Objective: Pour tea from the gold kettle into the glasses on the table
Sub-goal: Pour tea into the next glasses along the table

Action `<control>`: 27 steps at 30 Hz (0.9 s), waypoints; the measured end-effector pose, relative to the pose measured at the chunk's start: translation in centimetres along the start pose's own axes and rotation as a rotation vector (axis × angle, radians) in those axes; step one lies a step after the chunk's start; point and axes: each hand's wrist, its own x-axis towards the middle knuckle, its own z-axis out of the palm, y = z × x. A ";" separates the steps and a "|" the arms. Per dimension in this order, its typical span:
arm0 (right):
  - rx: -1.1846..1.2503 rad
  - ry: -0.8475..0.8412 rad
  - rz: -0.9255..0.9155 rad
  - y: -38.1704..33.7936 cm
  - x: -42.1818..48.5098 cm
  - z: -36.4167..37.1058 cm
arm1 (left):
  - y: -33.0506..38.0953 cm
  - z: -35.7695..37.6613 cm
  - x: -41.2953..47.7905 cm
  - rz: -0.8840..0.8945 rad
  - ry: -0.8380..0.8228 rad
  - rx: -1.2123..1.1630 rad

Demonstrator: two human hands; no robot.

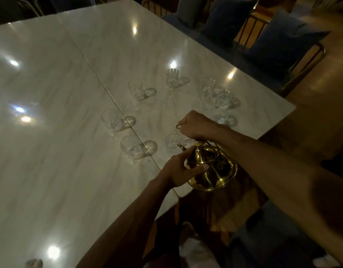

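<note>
The gold kettle [215,169] hangs just above the near table edge, its spout pointing toward the nearest glass [172,143]. My right hand [197,125] grips the kettle's top handle. My left hand [183,170] is pressed against the kettle's body near the spout. Several clear glasses stand on the white marble table [70,93]: one at the left [110,119], one near the front [131,147], one in the middle [135,89], one at the back [172,77], and more at the right [222,99]. They all look empty.
A seam [101,80] runs between two joined tabletops. Chairs with blue cushions [278,41] line the far right side. The brown floor [321,117] lies beyond the right table edge. My lap is below the kettle.
</note>
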 end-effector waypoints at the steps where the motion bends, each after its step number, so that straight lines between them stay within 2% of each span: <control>1: 0.003 0.002 0.000 -0.1 0.1 0.0 | 0.1 -0.1 0.1 -0.002 0.002 -0.003; 27: 0.003 -0.043 0.023 -0.5 1.6 0.2 | -0.1 -0.9 0.5 -0.028 -0.026 -0.011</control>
